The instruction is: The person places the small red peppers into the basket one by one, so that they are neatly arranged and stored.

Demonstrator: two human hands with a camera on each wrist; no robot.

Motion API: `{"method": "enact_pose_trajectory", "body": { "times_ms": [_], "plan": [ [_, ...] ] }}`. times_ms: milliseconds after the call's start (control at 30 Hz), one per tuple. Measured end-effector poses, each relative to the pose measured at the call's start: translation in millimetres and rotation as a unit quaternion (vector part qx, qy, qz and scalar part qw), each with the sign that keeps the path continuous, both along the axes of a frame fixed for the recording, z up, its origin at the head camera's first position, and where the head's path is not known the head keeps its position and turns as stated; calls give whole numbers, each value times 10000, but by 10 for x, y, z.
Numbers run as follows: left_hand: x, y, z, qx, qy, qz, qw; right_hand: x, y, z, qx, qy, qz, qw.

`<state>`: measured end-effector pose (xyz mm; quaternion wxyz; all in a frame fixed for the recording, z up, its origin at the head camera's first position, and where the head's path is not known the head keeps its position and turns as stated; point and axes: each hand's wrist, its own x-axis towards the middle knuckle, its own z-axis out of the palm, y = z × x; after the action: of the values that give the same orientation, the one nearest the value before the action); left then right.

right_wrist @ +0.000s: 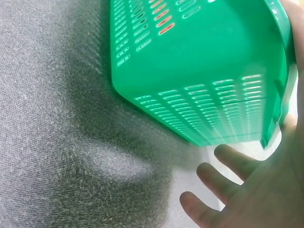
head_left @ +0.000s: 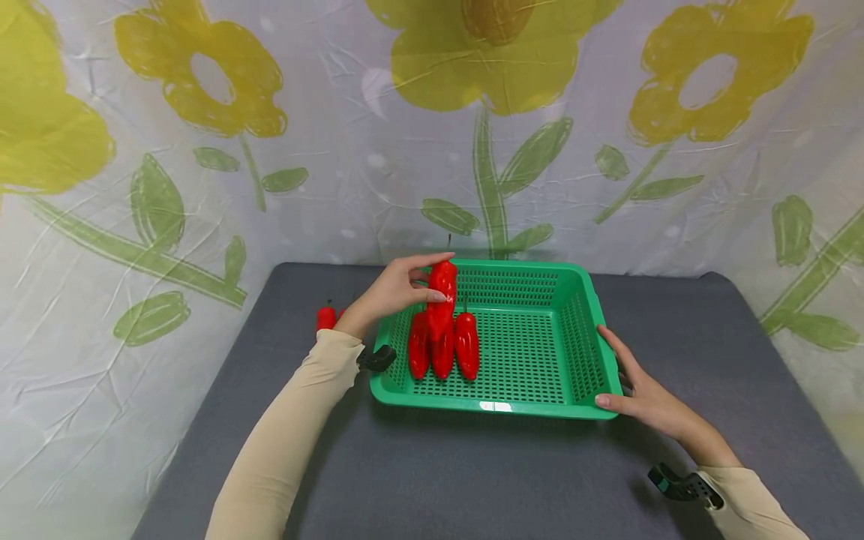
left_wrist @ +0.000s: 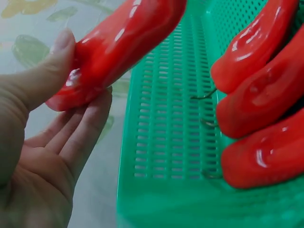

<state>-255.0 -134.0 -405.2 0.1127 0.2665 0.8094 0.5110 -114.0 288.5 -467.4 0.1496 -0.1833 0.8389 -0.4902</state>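
Note:
My left hand (head_left: 391, 291) holds a glossy red pepper (head_left: 442, 289) above the left side of a green plastic basket (head_left: 496, 406). In the left wrist view, the thumb and fingers pinch one end of this pepper (left_wrist: 123, 47). Three similar peppers lie side by side in the basket, among them the rightmost pepper (head_left: 467, 346); dark stems show in the left wrist view. At the basket's front right corner, my right hand (head_left: 644, 401) rests its thumb and index finger on the rim. Its other fingers spread loosely outside the perforated wall (right_wrist: 209, 111), apart from it.
More red peppers (head_left: 326, 318) lie on the dark grey table (head_left: 499, 480) left of the basket, partly hidden by my left wrist. A pale sheet with yellow flowers (head_left: 337, 172) hangs behind the table. Each wrist wears a black band (head_left: 682, 486).

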Motion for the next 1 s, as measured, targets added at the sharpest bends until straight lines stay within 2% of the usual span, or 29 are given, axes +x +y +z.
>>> {"method": "enact_pose_trajectory", "body": {
  "times_ms": [233,333,400,600,733,1000],
  "plan": [
    [-18,145,14,-387,347,-40,9986,2,6,14,18,21,-24,10000],
    [-29,212,2,-396,294,-8,9988,1,2,25,1,-1,-37,10000],
    [-29,257,-6,-362,136,12,9993,-1,1,30,-28,-43,-11,10000],
    [-39,393,-49,-284,-324,-191,9989,-1,6,24,-89,-110,43,9999],
    [-58,502,-102,-513,-316,-309,9977,-3,6,15,-34,-50,6,10000],
    [-89,709,-233,-1033,-126,-150,9945,0,9,8,-17,-39,0,10000]
  ]
}}
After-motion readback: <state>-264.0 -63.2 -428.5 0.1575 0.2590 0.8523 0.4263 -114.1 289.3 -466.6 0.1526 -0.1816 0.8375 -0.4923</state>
